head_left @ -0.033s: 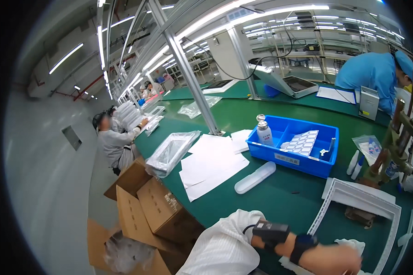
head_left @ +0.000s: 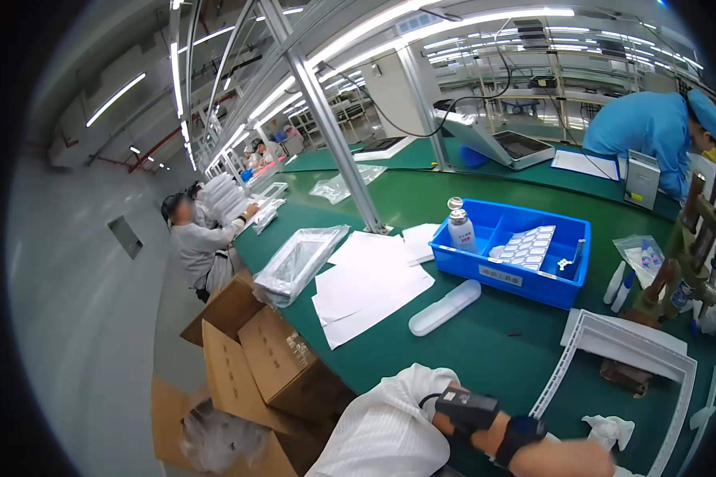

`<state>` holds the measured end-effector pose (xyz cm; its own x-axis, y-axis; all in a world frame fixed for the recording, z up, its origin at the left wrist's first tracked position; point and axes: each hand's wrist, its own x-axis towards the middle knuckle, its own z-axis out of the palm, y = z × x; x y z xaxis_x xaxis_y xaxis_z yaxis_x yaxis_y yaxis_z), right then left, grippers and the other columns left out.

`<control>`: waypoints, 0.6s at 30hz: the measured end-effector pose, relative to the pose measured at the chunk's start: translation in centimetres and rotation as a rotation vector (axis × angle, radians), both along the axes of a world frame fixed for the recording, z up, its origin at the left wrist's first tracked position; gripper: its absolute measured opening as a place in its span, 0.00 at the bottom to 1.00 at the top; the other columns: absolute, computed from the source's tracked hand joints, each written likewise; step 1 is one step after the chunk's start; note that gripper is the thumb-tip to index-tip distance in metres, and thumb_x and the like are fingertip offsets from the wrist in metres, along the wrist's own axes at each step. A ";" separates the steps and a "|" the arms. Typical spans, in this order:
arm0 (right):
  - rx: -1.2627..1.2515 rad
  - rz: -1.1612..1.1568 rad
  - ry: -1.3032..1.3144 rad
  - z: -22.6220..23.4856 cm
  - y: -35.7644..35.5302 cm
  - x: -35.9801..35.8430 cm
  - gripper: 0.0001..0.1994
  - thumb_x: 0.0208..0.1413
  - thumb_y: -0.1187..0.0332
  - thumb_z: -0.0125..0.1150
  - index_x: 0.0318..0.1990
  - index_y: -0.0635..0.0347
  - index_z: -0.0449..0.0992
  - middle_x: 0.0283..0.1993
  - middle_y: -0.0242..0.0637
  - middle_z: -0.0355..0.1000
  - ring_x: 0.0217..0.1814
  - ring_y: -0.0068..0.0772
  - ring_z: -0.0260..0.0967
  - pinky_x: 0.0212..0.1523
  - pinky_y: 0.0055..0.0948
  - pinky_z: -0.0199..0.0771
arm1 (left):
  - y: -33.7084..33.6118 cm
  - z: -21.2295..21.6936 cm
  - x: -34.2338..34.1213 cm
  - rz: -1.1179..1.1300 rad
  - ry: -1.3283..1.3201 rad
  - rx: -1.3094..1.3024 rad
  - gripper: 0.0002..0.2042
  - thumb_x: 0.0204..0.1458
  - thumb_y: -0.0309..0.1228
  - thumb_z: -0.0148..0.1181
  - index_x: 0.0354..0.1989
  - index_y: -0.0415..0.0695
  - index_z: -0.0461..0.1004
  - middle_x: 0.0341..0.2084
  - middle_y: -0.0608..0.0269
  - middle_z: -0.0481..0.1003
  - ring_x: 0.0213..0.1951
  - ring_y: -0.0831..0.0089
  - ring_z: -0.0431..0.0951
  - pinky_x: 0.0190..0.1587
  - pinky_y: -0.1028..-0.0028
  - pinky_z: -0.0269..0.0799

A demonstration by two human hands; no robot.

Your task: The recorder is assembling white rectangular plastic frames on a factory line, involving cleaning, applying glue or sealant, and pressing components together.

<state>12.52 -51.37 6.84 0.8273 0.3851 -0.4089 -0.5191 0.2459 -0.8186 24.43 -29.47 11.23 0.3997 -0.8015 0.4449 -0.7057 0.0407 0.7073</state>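
My left hand [head_left: 563,459] reaches in at the lower edge, past a white ribbed sleeve and a black device strapped at the wrist. Its fingers are smeared and partly cut off, so their grip does not show. The hand lies over the near side of a white rectangular plastic frame [head_left: 681,389]; whether it touches the frame cannot be made out. Just beyond the hand, inside the frame's outline, lies a crumpled white piece [head_left: 610,431], perhaps cloth or paper. My right hand is out of view.
A blue divided bin [head_left: 525,288] holds a bottle and label sheets. Nearby are a clear plastic case [head_left: 445,308], white papers [head_left: 366,298] and a bagged frame [head_left: 301,266]. A metal hand press [head_left: 696,238] stands right; open cartons [head_left: 274,358] sit left. Other people work nearby.
My left hand has shifted slightly left and lower, uncovering more of the crumpled white piece. The frame and the bench items stay in place.
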 end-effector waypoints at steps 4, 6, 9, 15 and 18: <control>-0.063 -0.008 0.083 -1.9 -0.1 -0.3 0.02 0.54 0.80 0.52 0.33 0.64 0.70 0.20 0.30 0.64 0.17 0.19 0.59 0.17 0.19 0.56 | 1.1 -1.0 -2.6 -0.081 0.087 0.048 0.11 0.56 0.39 0.58 0.37 0.45 0.77 0.31 0.52 0.77 0.31 0.52 0.76 0.32 0.60 0.70; -0.090 -0.011 0.103 -2.3 0.0 -0.4 0.02 0.55 0.79 0.52 0.34 0.64 0.70 0.21 0.30 0.64 0.18 0.18 0.59 0.19 0.19 0.57 | 1.5 -0.9 -2.7 -0.117 0.128 0.001 0.11 0.56 0.40 0.58 0.40 0.46 0.77 0.32 0.54 0.78 0.32 0.53 0.76 0.32 0.61 0.71; -0.082 0.010 0.075 -1.8 1.0 0.1 0.01 0.56 0.78 0.53 0.36 0.64 0.70 0.23 0.29 0.65 0.20 0.18 0.60 0.21 0.18 0.59 | 2.1 -1.6 -2.6 -0.136 0.173 -0.041 0.12 0.56 0.41 0.59 0.43 0.48 0.77 0.34 0.57 0.78 0.33 0.55 0.77 0.33 0.62 0.71; -0.136 0.065 0.084 -1.1 1.7 0.5 0.03 0.58 0.76 0.54 0.39 0.65 0.71 0.24 0.29 0.65 0.22 0.18 0.61 0.23 0.17 0.59 | 2.9 -1.9 -2.8 -0.160 0.166 0.001 0.13 0.56 0.40 0.59 0.44 0.48 0.77 0.35 0.58 0.78 0.34 0.57 0.77 0.34 0.63 0.72; -0.187 0.025 -0.011 -0.8 2.5 0.9 0.04 0.58 0.76 0.57 0.39 0.65 0.74 0.25 0.29 0.66 0.23 0.18 0.63 0.22 0.19 0.60 | 2.7 -1.7 -2.7 -0.185 0.153 0.037 0.13 0.57 0.40 0.59 0.45 0.48 0.77 0.36 0.57 0.78 0.34 0.57 0.77 0.34 0.63 0.72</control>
